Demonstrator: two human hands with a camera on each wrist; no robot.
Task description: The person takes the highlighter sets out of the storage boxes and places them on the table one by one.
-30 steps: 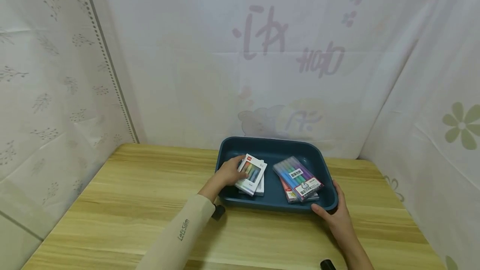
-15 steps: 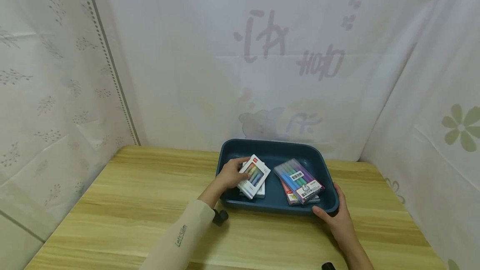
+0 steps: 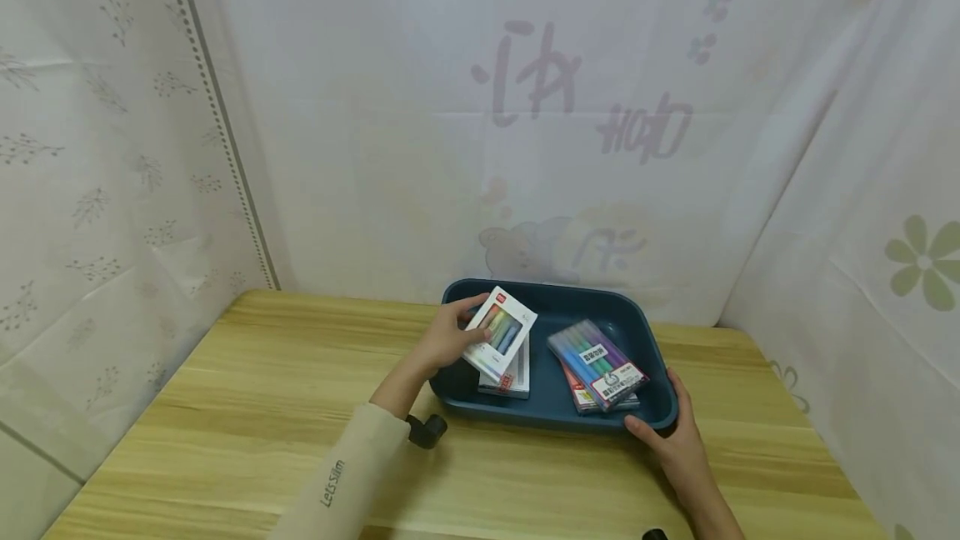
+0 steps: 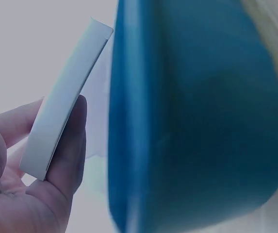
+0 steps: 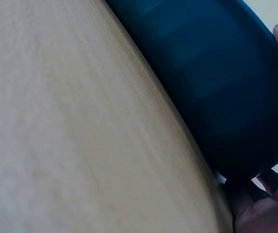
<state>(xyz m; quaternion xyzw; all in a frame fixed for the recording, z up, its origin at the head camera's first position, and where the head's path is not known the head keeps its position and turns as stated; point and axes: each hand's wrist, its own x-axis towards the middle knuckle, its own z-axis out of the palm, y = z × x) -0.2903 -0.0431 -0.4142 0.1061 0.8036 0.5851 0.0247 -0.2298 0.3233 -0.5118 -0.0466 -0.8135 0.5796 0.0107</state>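
A white box (image 3: 514, 325), its window showing coloured sticks, is pinched in my left hand (image 3: 438, 344), thumb across its front. In the left wrist view the same box (image 4: 63, 102) appears edge-on between thumb and fingers, beside the tray's blue wall (image 4: 202, 107). It is raised above the dark blue tray (image 3: 543, 369) and partly covers another white box (image 3: 517, 382) lying inside. On the tray's right side, a clear case of coloured pens (image 3: 597, 363) overlaps a red packet (image 3: 580, 392). My right hand (image 3: 678, 440) grips the tray's near right corner, thumb and fingers around it.
The tray stands on a wood-grain table (image 3: 300, 407), near its back edge. Behind and along both sides hang pale printed curtains (image 3: 375, 148). A small black device (image 3: 426, 432) sits at my left wrist, and another (image 3: 655, 534) shows by the right wrist.
My left hand has lifted the white box upward, uncovering more of the box beneath it. The right hand stays at the tray's corner.
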